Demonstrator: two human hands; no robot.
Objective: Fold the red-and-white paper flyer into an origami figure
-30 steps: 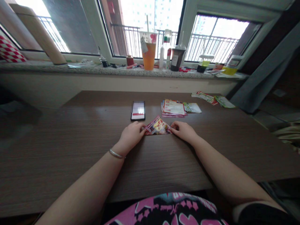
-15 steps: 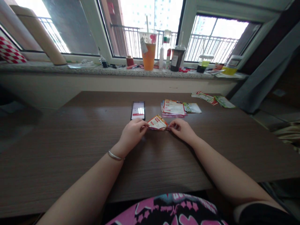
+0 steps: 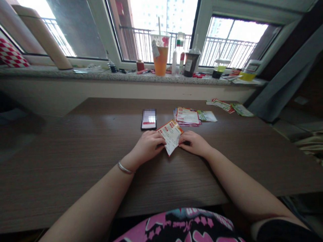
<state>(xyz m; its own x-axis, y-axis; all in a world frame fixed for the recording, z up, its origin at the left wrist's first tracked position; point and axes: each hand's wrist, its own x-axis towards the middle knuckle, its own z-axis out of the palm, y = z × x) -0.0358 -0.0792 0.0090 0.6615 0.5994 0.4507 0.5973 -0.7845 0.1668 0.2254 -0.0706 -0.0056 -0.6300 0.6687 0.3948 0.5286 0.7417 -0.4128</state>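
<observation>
Between my hands is a printed paper leaflet (image 3: 171, 134), white with red and orange print. It sits turned like a diamond, one corner pointing toward me. My left hand (image 3: 149, 144) pinches its left edge, and my right hand (image 3: 193, 143) pinches the right edge. Just beyond my left hand lies a phone (image 3: 148, 124) with its screen lit and partly blurred. A stack of similar leaflets (image 3: 188, 116) is behind my right hand, with a green and white packet (image 3: 207, 116) against its right side.
More green and red printed packets (image 3: 222, 105) lie at the brown table's (image 3: 83, 134) back right. On the windowsill (image 3: 101, 76) stand an orange drink cup (image 3: 160, 62), a dark cup (image 3: 191, 64), bottles and small items. A cardboard tube (image 3: 47, 40) leans at the left.
The leaflet, folded over and low before, now shows more of its white side, with a corner toward me. Both hands have come slightly nearer to me; the left also shifted right.
</observation>
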